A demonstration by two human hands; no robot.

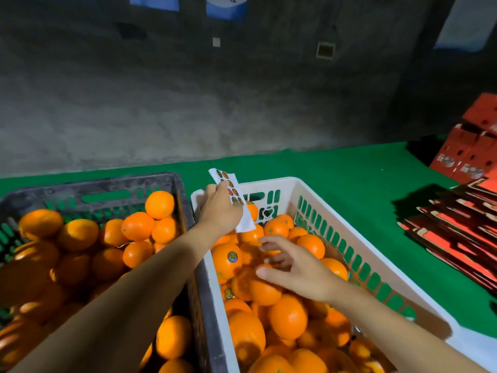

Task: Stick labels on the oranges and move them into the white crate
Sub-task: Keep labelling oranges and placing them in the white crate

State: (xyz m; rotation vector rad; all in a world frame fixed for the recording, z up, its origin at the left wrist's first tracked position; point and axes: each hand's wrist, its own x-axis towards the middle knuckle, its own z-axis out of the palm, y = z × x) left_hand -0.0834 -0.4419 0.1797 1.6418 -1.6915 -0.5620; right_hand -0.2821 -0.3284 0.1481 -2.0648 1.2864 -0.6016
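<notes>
On green cloth (363,179), head view: black crate (172,181) at left, white crate (271,184) just beside it at right. Both are piled with oranges (137,226).

Left hand (222,208) is raised over the white crate's far left corner, forearm crossing the black crate. Fingers and thumb pinch a label sheet (223,175); the strip sticks out above and below the hand, with round stickers showing on its upper part.

Right hand (295,267) is low over the white crate's fruit, fingers loosely spread and holding nothing; contact with the fruit cannot be told.

Labelled orange (227,261) lies in the white crate near its left wall, just left of the right hand.

Red flat cartons (457,232) are stacked at far right, well apart from the crates.
</notes>
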